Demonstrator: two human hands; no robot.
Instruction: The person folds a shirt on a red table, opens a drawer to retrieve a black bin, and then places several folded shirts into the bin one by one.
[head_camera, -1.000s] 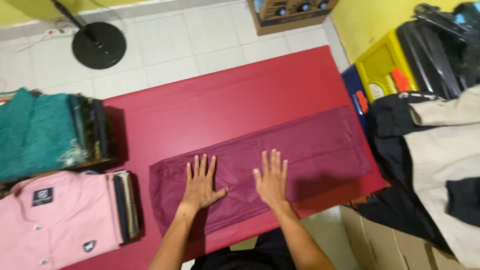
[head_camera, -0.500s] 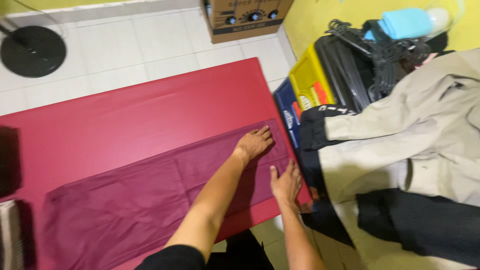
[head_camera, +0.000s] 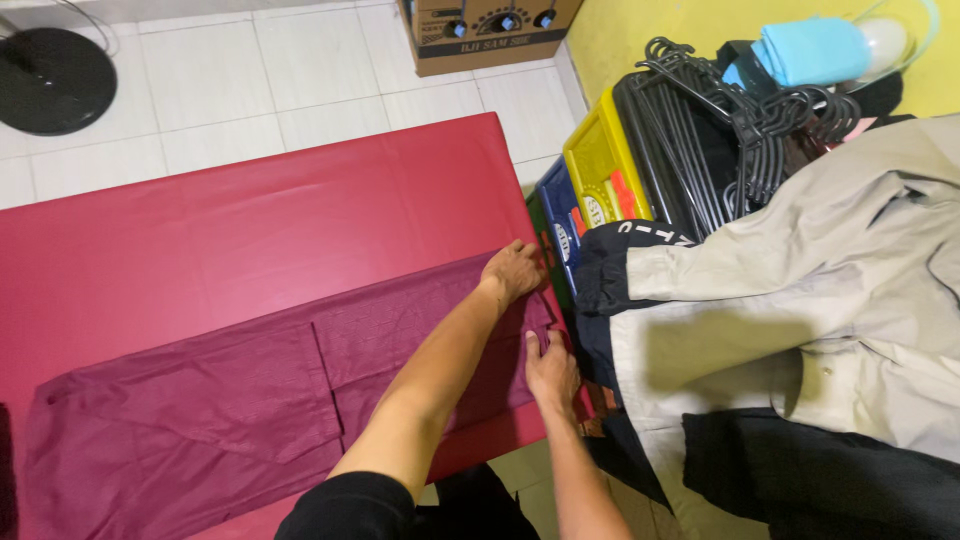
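Note:
A maroon folded garment (head_camera: 200, 400) lies as a long strip across the red table (head_camera: 250, 230). My left hand (head_camera: 513, 270) reaches across to the strip's far right corner and pinches the cloth there. My right hand (head_camera: 548, 368) grips the near right corner of the same end, at the table's right edge. Both forearms cross over the garment's right part, hiding some of it.
Right of the table lie a beige and black jacket pile (head_camera: 800, 330), a yellow crate (head_camera: 600, 165) and a bundle of black hangers (head_camera: 730, 120). A cardboard box (head_camera: 490, 30) and a black round fan base (head_camera: 55, 80) stand on the white tiled floor beyond.
Both hands slid from the garment's middle to its right end and now pinch its corners. The view swung right, so the stacked shirts on the left left the frame.

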